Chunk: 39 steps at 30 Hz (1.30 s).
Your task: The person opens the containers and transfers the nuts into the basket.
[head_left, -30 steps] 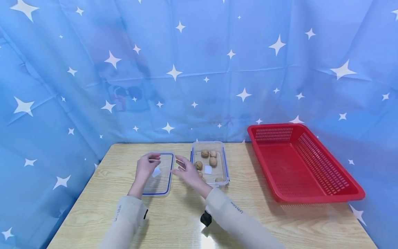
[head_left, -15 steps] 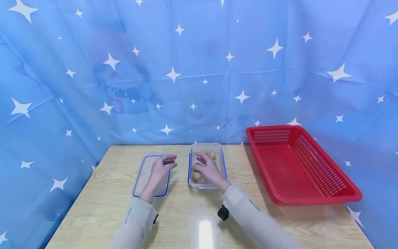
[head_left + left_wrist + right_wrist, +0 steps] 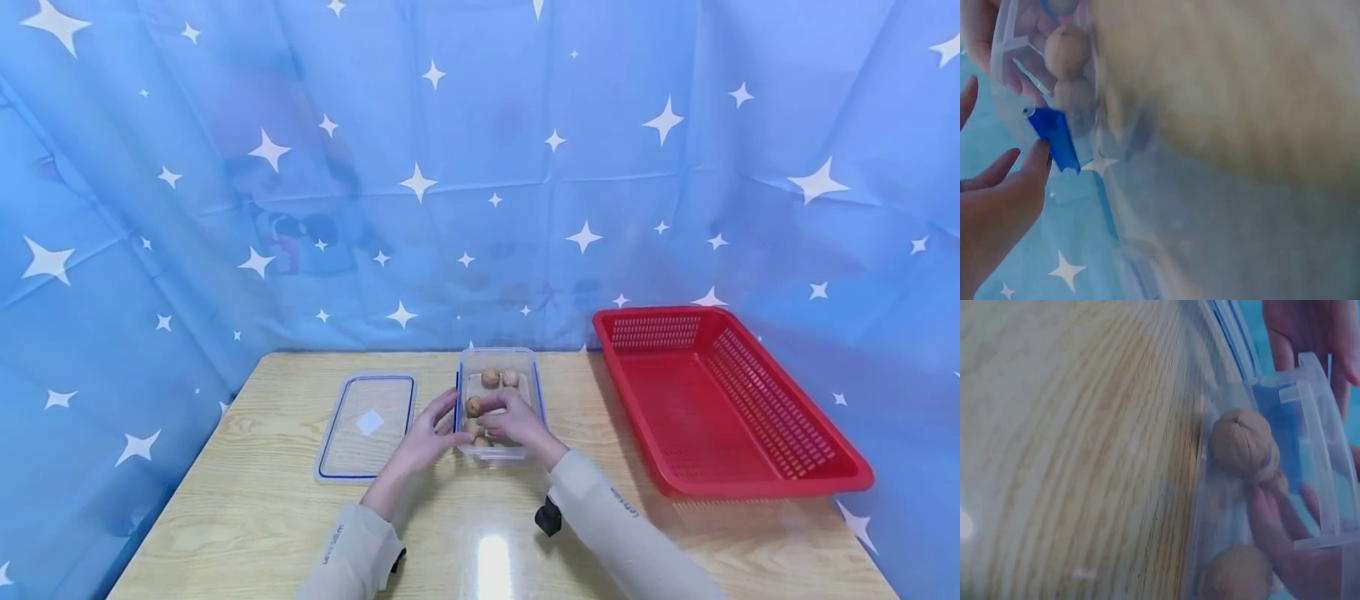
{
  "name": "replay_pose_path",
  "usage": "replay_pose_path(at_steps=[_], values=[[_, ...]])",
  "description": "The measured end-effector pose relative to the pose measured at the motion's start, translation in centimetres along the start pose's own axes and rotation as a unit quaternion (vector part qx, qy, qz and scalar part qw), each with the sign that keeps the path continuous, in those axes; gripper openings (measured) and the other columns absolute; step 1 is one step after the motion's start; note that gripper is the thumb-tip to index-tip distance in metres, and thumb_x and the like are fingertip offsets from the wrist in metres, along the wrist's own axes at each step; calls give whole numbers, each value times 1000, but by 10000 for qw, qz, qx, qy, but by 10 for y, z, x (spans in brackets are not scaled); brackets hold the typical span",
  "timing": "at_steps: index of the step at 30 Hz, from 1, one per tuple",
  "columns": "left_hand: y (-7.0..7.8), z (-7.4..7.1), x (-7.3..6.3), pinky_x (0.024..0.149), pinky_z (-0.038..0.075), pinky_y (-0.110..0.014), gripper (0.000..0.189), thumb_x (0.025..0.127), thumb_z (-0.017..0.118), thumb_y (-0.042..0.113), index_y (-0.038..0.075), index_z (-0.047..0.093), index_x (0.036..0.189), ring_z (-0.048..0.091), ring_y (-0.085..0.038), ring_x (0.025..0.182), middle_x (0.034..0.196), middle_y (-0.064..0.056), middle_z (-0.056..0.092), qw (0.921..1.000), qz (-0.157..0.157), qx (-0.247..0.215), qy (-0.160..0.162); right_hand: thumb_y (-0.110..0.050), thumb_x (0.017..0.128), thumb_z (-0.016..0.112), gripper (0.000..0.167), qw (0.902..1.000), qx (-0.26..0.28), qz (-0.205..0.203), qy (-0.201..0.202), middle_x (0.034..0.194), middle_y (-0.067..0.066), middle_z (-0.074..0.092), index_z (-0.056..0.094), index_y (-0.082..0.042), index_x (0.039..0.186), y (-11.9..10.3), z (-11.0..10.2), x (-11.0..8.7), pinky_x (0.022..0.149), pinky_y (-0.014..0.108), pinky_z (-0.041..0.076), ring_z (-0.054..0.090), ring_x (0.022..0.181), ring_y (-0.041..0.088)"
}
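Note:
A clear plastic food container (image 3: pixel 491 453) with blue latches stands on the table with several walnuts (image 3: pixel 491 379) inside. My left hand (image 3: pixel 423 442) is at its left side, fingers spread; in the left wrist view the thumb tip rests at a blue latch flap (image 3: pixel 1057 139). My right hand (image 3: pixel 517 423) reaches down into the container, thumb and forefinger apart, the forefinger right beside a walnut (image 3: pixel 473 406). Through the clear wall in the right wrist view, its fingertips show close by a pair of walnuts (image 3: pixel 1241 444). Left of the container lies its blue-sealed lid (image 3: pixel 347 446), bearing a white label (image 3: pixel 369 422).
A large red plastic basket (image 3: pixel 637 417) stands at the right of the wooden table (image 3: pixel 247 500). Behind and at both sides hangs a blue curtain (image 3: pixel 480 208) with white stars. A small black object (image 3: pixel 548 517) sits at the right wrist.
My left hand has moved right from over the lid to the container's left side. My right hand has moved from between lid and container to over, then down into, the container.

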<state>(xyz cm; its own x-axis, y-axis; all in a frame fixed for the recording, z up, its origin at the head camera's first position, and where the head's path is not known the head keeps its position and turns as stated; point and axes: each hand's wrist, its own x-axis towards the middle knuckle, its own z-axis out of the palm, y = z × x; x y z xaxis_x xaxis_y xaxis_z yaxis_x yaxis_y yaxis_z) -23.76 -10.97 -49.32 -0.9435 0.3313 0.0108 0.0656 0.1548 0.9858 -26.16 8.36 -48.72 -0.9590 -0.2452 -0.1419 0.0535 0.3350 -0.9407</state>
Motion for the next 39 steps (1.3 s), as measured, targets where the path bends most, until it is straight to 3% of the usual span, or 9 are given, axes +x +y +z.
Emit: replay_pose_path(at_steps=[4, 7, 15, 22, 27, 32, 39], values=[[-4, 6, -4, 120, 32, -52, 88, 85, 77, 7, -4, 25, 155, 19, -45, 151, 168, -18, 6, 9996, -22, 154, -248, -11, 90, 70, 41, 9985, -282, 277, -385, 122, 20, 65, 61, 4, 127, 2, 2, 0, 84, 33, 59, 64, 97, 20], [-5, 8, -4, 120, 31, -51, 89, 85, 77, 6, -4, 24, 155, 17, -44, 152, 169, -15, 5, 9995, 9, 175, -245, -13, 89, 71, 41, 9971, -539, 299, -436, 121, 17, 68, 64, 2, 126, 1, 2, 1, 86, 34, 57, 64, 100, 20], [-2, 10, -2, 120, 33, -49, 90, 85, 77, 7, -3, 22, 156, 19, -43, 151, 169, -14, 5, 9992, -18, 335, -233, -9, 85, 76, 35, 9943, -1016, 199, -237, 112, 13, 73, 69, 1, 117, 3, 4, 7, 94, 38, 55, 66, 105, 23], [-2, 12, -2, 119, 33, -48, 91, 85, 76, 6, -2, 21, 156, 19, -43, 151, 169, -14, 4, 9990, -24, 347, -283, -6, 80, 79, 26, 9921, -1253, 72, 15, 98, 8, 73, 72, -2, 104, 0, 5, 2, 81, 30, 54, 65, 92, 19], [-4, 12, -2, 119, 34, -47, 92, 85, 77, 7, -1, 21, 157, 21, -43, 151, 169, -14, 3, 9986, -90, 399, -324, -9, 81, 80, 30, 9939, -1088, -119, 161, 103, 9, 74, 72, -2, 109, -2, 2, -1, 80, 29, 56, 67, 95, 20], [-1, 9, 0, 119, 34, -48, 93, 83, 78, 7, -1, 22, 157, 25, -45, 149, 169, -15, 4, 9984, -78, 488, -283, -11, 84, 79, 33, 9941, -970, -366, 334, 112, 10, 73, 71, -5, 115, -18, -9, 1, 86, 35, 60, 69, 100, 24], [6, 7, 1, 121, 31, -50, 96, 79, 82, 11, 0, 26, 156, 24, -41, 150, 168, -14, 11, 9922, -31, 1241, -76, -12, 86, 76, 36, 9907, -1084, -709, 420, 118, 16, 70, 68, -4, 120, -56, -49, 4, 93, 39, 59, 68, 108, 30]])
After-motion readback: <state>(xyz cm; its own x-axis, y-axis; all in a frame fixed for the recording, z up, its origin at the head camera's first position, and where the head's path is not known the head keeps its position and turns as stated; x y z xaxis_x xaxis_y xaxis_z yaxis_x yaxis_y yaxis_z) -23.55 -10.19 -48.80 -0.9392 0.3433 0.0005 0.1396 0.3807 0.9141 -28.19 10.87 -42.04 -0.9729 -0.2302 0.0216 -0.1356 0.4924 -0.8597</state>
